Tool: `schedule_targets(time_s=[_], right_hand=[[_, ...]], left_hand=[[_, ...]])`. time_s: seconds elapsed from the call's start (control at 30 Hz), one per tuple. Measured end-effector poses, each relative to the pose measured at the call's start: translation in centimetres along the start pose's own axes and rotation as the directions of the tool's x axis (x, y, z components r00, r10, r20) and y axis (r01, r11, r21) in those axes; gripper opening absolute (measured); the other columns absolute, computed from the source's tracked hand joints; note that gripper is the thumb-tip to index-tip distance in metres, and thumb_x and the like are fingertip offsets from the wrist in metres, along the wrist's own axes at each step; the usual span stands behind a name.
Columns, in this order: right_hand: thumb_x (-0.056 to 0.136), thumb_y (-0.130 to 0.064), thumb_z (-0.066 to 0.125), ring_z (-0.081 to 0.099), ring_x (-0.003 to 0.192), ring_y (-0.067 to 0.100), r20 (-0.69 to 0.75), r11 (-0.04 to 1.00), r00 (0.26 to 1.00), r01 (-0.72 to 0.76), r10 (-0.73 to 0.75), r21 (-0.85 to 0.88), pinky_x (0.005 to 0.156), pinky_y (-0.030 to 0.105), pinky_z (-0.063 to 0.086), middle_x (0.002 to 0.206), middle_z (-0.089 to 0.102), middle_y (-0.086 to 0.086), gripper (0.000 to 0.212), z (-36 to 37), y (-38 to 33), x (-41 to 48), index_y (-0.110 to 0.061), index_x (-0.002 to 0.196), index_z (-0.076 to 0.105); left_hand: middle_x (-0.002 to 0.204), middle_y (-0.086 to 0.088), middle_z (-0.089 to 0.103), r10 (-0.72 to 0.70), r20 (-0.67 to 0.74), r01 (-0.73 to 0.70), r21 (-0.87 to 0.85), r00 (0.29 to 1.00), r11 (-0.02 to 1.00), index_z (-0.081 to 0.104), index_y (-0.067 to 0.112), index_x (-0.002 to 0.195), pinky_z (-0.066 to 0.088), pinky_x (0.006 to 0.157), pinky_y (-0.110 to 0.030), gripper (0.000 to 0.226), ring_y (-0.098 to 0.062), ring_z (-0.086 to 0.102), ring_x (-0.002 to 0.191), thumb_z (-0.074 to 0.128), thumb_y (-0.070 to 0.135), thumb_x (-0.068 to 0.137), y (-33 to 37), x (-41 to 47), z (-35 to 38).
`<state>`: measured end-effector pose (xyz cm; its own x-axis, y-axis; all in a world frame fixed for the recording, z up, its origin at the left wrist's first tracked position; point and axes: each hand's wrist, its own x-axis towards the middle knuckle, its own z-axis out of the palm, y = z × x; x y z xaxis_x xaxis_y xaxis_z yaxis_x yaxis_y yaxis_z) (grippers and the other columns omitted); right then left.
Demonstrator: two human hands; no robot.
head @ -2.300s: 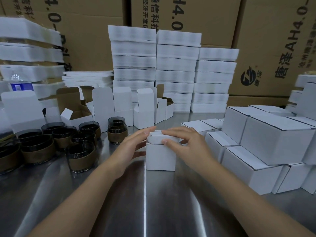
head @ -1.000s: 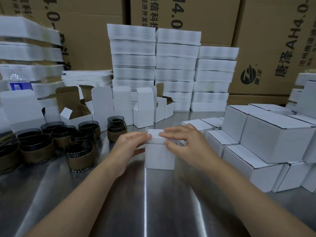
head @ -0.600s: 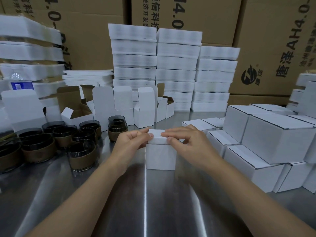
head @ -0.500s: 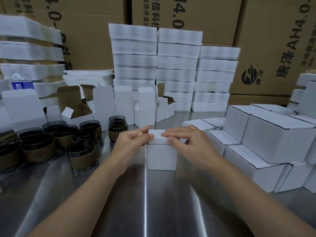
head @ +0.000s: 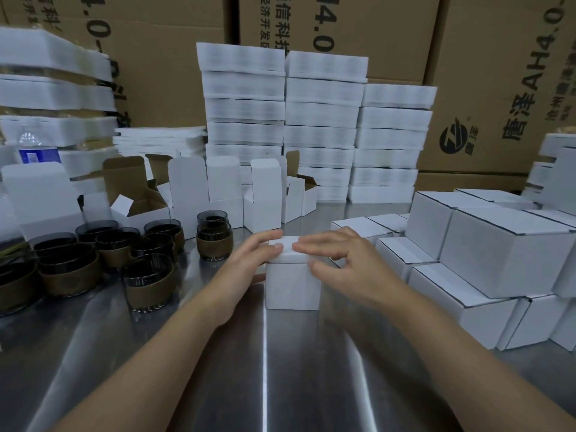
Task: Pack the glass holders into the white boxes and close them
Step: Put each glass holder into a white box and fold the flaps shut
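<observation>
Table (head: 280, 385): polished metal, reflective, streaked with bright lines of light. Brown cardboard cartons (head: 358, 26): large, ranged along the back, printed with black characters and a round logo. Clear bottle (head: 37, 152): blue label, far left, only partly visible.

steel table (head: 218, 385), white boxes (head: 505, 263), glass holders (head: 146, 282)

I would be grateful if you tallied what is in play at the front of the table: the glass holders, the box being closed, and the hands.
glass holders: 10, counting the overlapped ones
white box under the hands: 1
hands, left hand and right hand: 2
Total: 13
</observation>
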<state>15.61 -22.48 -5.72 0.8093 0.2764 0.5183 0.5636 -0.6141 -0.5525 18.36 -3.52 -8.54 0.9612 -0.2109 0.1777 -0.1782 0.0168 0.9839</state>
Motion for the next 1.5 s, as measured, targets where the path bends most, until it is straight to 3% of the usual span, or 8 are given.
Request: schedule_targets(time_s=[0.2,0.43,0.57,0.87,1.03,1.17,1.33,1.5], right_hand=[[0.083,-0.001,0.052,0.032,0.109,-0.010,0.107,0.999,0.994,-0.036,0.031,0.040,0.113,0.030,0.019,0.115,0.053,-0.032,0.050,-0.2,0.5,-0.1,-0.042,0.108,0.066],[0.082,0.004,0.049,0.034,0.111,-0.004,0.152,0.992,0.986,-0.086,0.071,0.096,0.093,0.001,0.021,0.116,0.050,-0.035,0.062,0.0,0.7,-0.1,-0.054,0.100,0.061],[0.082,0.003,0.049,0.033,0.115,-0.005,0.162,0.985,0.984,-0.102,0.078,0.142,0.096,0.003,0.022,0.123,0.048,-0.035,0.063,0.3,1.0,-0.2,-0.057,0.099,0.060],[0.083,-0.007,0.053,0.034,0.116,-0.010,0.128,0.979,0.991,-0.070,0.046,0.191,0.106,0.020,0.026,0.125,0.049,-0.036,0.057,0.9,1.9,-0.1,-0.061,0.098,0.061],[0.084,-0.021,0.064,0.033,0.118,-0.011,0.121,0.981,0.992,-0.065,0.044,0.182,0.103,0.017,0.026,0.125,0.050,-0.038,0.044,1.1,2.3,0.1,-0.063,0.096,0.062],[0.078,-0.039,0.074,0.034,0.116,-0.015,0.080,0.986,0.996,-0.049,0.037,0.162,0.098,0.012,0.026,0.117,0.050,-0.045,0.029,1.4,2.1,0.1,-0.063,0.091,0.064],[0.082,-0.036,0.071,0.036,0.113,-0.012,-0.063,1.000,0.998,-0.004,0.004,-0.007,0.095,0.004,0.024,0.117,0.050,-0.038,0.029,1.6,2.2,0.0,-0.054,0.103,0.063],[0.089,-0.024,0.061,0.039,0.120,0.013,-0.216,0.936,0.976,-0.055,-0.022,-0.347,0.102,0.030,0.033,0.129,0.056,-0.012,0.031,1.4,3.1,-0.1,-0.027,0.120,0.066]], left_hand=[[0.114,0.005,0.062,-0.001,-0.017,0.001,-0.009,1.000,1.000,0.067,0.036,0.107,0.048,0.087,-0.028,0.027,-0.005,0.061,0.101,0.065,0.024,0.083,0.1,0.0,0.2],[0.110,0.008,0.062,-0.006,-0.017,0.006,-0.013,1.000,1.000,0.065,0.035,0.108,0.048,0.081,-0.025,0.026,-0.001,0.061,0.096,0.058,0.018,0.090,0.1,0.1,0.1],[0.111,0.007,0.063,0.002,-0.027,-0.002,0.000,1.000,1.000,0.066,0.036,0.108,0.049,0.088,-0.029,0.027,-0.006,0.061,0.101,0.060,0.018,0.089,0.0,0.2,0.0],[0.085,0.018,0.070,0.022,-0.053,-0.022,-0.010,0.998,1.000,0.070,0.033,0.100,0.053,0.066,-0.015,0.025,0.001,0.068,0.080,0.064,0.013,0.087,-0.1,0.5,-0.4],[0.096,0.009,0.070,0.037,-0.039,-0.036,0.032,0.999,0.999,0.072,0.034,0.097,0.053,0.081,-0.025,0.026,-0.007,0.068,0.089,0.062,0.012,0.088,0.0,0.2,-0.3],[0.089,0.018,0.071,0.083,0.031,-0.086,0.096,0.996,0.992,0.073,0.034,0.088,0.053,0.071,-0.016,0.030,0.001,0.067,0.083,0.054,0.011,0.093,0.2,-0.3,-0.2],[0.107,0.017,0.065,0.173,0.021,-0.173,0.217,0.985,0.961,0.066,0.037,0.104,0.045,0.095,-0.025,0.023,-0.002,0.059,0.105,0.053,0.020,0.096,-0.2,-0.4,0.4],[0.118,0.031,0.049,0.300,-0.035,-0.260,0.408,0.953,0.875,0.054,0.051,0.111,0.044,0.088,-0.019,0.040,0.019,0.046,0.108,0.062,0.018,0.089,-0.8,-0.5,0.2]])
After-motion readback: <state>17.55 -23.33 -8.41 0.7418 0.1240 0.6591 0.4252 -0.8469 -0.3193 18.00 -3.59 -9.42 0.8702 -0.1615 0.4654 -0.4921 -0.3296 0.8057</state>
